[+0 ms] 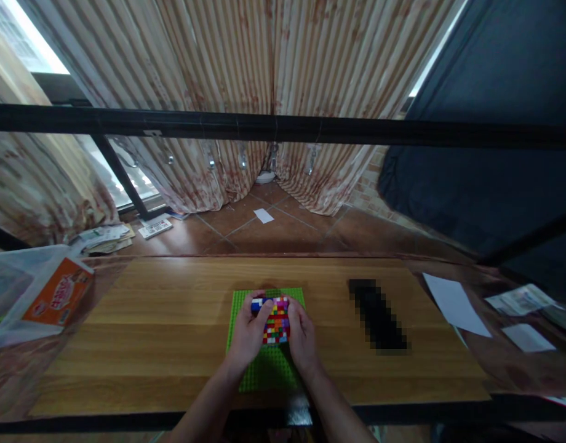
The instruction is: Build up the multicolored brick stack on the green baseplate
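Between my two hands is a block of many-coloured toy bricks (277,323), in red, white, blue, orange, purple and green. My left hand (250,329) closes round its left side, with the thumb lying over the top left part near blue and white bricks. On the right side, my right hand (302,332) grips the block, its thumb along the upper right edge. Beneath both hands a green studded baseplate (269,372) lies on the wooden table. The underside of the block is hidden, so I cannot tell whether it touches the baseplate.
Right of the baseplate, a pixelated black shape (378,317) lies on the wooden table (172,344). White paper (456,304) sits past the table's right end. At the left stands a translucent bin (15,283) by an orange box (59,292). A black bar (283,128) crosses beyond the table.
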Motion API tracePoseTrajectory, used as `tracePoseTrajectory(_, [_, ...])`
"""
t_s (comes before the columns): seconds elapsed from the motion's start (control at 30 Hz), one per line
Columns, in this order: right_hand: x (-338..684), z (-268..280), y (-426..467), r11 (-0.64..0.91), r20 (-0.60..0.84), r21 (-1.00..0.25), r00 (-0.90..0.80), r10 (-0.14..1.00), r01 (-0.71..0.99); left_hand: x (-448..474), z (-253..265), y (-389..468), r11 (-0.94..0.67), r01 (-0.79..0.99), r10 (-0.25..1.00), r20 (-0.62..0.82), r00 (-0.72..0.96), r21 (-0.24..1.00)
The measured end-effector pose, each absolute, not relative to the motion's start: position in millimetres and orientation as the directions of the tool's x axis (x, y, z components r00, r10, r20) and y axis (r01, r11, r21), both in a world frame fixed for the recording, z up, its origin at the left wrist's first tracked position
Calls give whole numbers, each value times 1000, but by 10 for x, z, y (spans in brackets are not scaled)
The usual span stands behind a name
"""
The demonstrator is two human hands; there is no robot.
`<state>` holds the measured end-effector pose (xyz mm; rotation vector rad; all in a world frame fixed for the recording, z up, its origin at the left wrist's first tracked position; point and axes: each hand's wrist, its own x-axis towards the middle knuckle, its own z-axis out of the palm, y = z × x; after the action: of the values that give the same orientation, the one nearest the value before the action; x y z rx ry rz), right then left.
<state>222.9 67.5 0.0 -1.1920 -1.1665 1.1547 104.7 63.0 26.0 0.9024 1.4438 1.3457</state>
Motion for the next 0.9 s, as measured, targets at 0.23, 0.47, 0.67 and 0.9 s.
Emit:
tracePoseTrajectory(0.23, [2173,-29,903,13,14,-1000,67,998,19,1022,306,871,171,-149,933,-209,-294,974])
tracePoseTrajectory(0.47, [2113,-51,1055,-31,-27,-999,151,988,20,960,289,1120,225,-202,913,-279,-298,953])
tracePoseTrajectory(0.67, [2131,-72,1055,-89,-77,-995,193,978,52,904,231,1111,283,-189,918,-323,-231,940])
tracePoseTrajectory(0.9, [2158,39,1143,-77,-61,-994,176,982,84,973,255,1163,172,-213,938,-226,-261,962])
